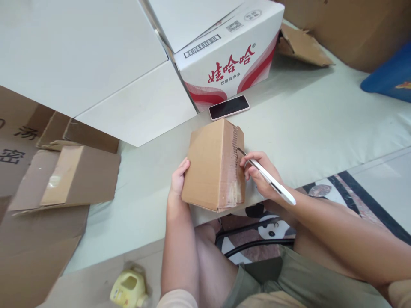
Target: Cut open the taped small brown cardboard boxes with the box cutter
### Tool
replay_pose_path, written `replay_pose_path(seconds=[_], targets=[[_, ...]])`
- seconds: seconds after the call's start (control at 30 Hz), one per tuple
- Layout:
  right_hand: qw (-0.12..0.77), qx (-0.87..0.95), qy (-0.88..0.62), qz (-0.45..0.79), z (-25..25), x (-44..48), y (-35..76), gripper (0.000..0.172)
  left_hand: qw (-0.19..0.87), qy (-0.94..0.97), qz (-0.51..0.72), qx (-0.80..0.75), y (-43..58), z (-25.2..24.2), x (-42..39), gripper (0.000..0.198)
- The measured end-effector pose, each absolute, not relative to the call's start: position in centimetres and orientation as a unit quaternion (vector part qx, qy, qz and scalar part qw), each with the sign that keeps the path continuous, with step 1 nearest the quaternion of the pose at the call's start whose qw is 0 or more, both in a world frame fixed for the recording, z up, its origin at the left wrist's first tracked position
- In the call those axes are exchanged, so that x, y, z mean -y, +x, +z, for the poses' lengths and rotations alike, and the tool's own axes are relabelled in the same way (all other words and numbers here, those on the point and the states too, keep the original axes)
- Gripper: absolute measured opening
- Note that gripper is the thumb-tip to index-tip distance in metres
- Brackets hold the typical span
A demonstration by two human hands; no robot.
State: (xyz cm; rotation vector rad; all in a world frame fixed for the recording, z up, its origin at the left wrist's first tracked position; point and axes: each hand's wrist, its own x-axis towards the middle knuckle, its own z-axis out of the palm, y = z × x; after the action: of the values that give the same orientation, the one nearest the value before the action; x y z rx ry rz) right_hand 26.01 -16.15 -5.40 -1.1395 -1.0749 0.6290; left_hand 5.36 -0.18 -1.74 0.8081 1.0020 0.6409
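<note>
A small brown cardboard box (204, 167) stands tilted at the near edge of the pale table, its taped side turned to the right. My left hand (180, 173) grips the box's left side, with most of its fingers hidden behind it. In my right hand (260, 173) is a white utility knife (272, 182), closed between thumb and fingers. The knife's dark blade points at the taped seam (235, 149), where a row of short cut marks runs down. Its tip appears to touch the seam.
Just beyond the box lies a phone (229, 107) in front of a white and red carton (229, 64). A large white box (138, 102) is at left, near open cardboard boxes (93, 175). At right is a blue container (390, 75). A yellow jug (129, 288) stands on the floor.
</note>
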Motion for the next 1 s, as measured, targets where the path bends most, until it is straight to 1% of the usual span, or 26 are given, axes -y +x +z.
replay_pose_path(seconds=[0.33,0.47,0.6,0.7,0.83,1.0], targets=[[0.643,0.482,-0.525,0.281,-5.64,16.26,26.11,0.03,0.748,0.371,0.29,-0.467,5.29,-1.65,0.29,0.036],[0.636,0.485,-0.533,0.275,-5.4,16.35,26.22,0.032,0.748,0.373,0.287,-0.468,5.21,-1.83,0.24,0.039],[0.598,0.497,-0.571,0.264,-5.12,16.54,26.52,0.032,0.753,0.378,0.284,-0.458,5.23,-1.9,0.26,0.044],[0.578,0.499,-0.588,0.267,-5.03,16.61,26.64,0.03,0.758,0.375,0.284,-0.451,5.28,-1.88,0.24,0.042],[0.575,0.496,-0.593,0.265,-4.96,16.56,26.61,0.031,0.751,0.381,0.29,-0.455,5.3,-1.86,0.14,0.038],[0.578,0.494,-0.595,0.263,-5.02,16.48,26.6,0.036,0.749,0.381,0.291,-0.458,5.22,-1.93,0.12,0.038]])
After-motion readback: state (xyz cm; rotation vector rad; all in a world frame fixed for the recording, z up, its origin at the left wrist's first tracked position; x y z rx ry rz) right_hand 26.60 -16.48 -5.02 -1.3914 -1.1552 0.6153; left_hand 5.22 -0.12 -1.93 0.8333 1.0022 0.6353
